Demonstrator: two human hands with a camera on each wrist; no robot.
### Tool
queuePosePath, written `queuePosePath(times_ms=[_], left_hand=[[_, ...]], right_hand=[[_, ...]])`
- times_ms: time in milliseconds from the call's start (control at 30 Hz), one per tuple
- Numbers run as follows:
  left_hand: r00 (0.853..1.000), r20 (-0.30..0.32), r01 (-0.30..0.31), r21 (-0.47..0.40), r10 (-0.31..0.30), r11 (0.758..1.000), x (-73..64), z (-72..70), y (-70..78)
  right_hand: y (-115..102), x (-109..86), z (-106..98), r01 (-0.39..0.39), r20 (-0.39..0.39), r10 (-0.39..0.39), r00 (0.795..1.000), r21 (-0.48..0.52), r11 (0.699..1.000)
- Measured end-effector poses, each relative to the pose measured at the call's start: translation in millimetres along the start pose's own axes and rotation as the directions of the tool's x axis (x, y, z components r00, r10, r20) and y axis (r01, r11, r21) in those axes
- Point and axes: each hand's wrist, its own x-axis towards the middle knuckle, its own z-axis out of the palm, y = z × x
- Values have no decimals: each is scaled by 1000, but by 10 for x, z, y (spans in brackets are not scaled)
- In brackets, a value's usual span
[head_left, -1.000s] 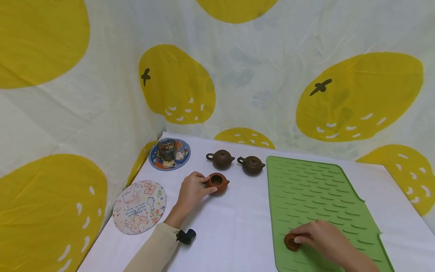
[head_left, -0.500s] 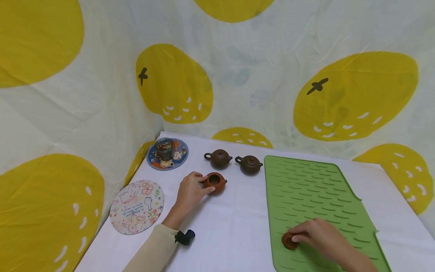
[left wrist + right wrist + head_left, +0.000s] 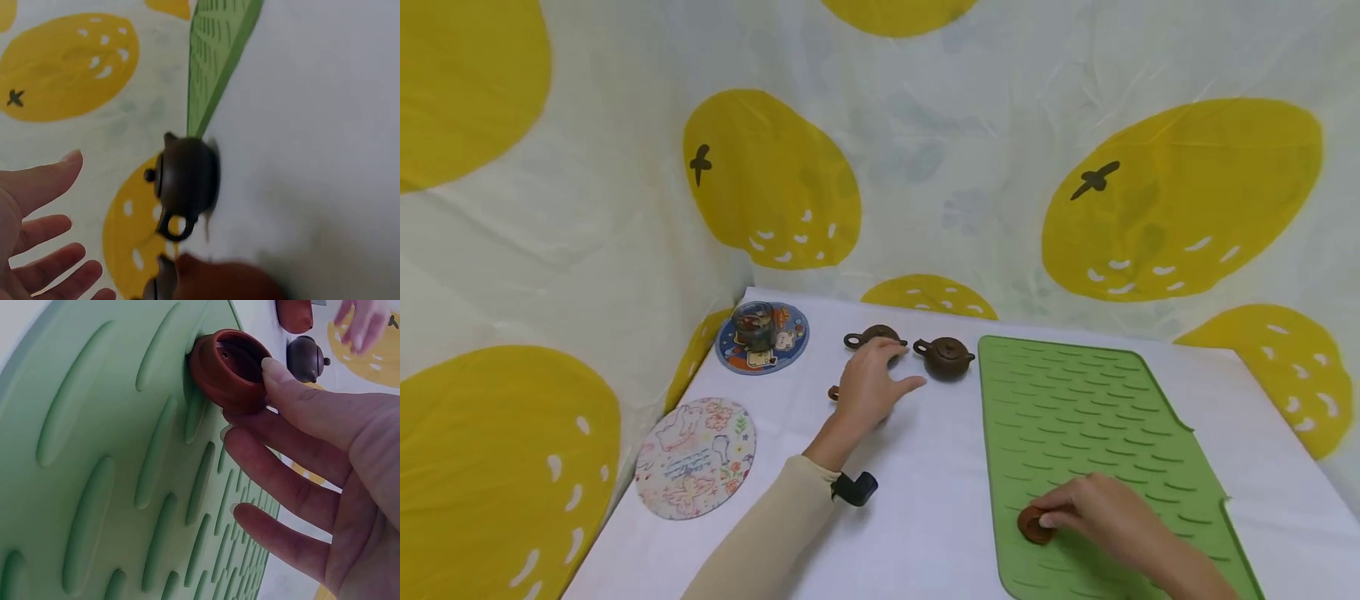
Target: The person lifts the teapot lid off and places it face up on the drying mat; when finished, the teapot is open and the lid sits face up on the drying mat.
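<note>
My left hand point(image 3: 868, 387) is held over the reddish-brown teapot point(image 3: 228, 281), fingers spread and holding nothing. In the head view the hand hides most of that pot, leaving its handle showing, and overlaps one dark brown teapot point(image 3: 874, 333) behind. Another dark brown teapot point(image 3: 947, 360) stands just right of the hand, with its lid on. At the near left part of the green ridged mat point(image 3: 1060, 433), my right hand point(image 3: 1105, 517) pinches a small reddish-brown teapot lid point(image 3: 215, 372) between thumb and forefinger. The lid's hollow side with a small hole shows, and its edge is at the mat.
On the left lies a pale round coaster point(image 3: 696, 458) with drawings. Behind it a blue patterned coaster point(image 3: 793, 321) bears a glass jar point(image 3: 755, 327). White cloth point(image 3: 925, 508) covers the table, and a lemon-print curtain point(image 3: 955, 183) hangs at the back and left.
My left hand has let go of the reddish-brown teapot, opened, and moved up and right over it. The right hand keeps pinching the lid on the mat.
</note>
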Motion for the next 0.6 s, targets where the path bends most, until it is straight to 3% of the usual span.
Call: queuePosePath(times_ms=[133,233,400,500,600], left_hand=[[998,54,19,5,-19,1000,185,214,151],[988,105,117,6,-117,993,294,385,195],[954,168,258,-37,-248,965,425,608,204],[947,180,279,-42,-268,959,475,708,187],[948,178,275,-45,-263,960,501,781,178]], right_hand=[[-21,0,7,22,-13,-22,1000,-22,1000],[-30,2,27,41,-14,-41,999,-24,999],[-46,-6,42,44,-25,-44,999,-12,999],[-53,-23,27,38,-43,-39,998,-23,999],[-49,-44,3,32,-50,-34,998,-39,999]])
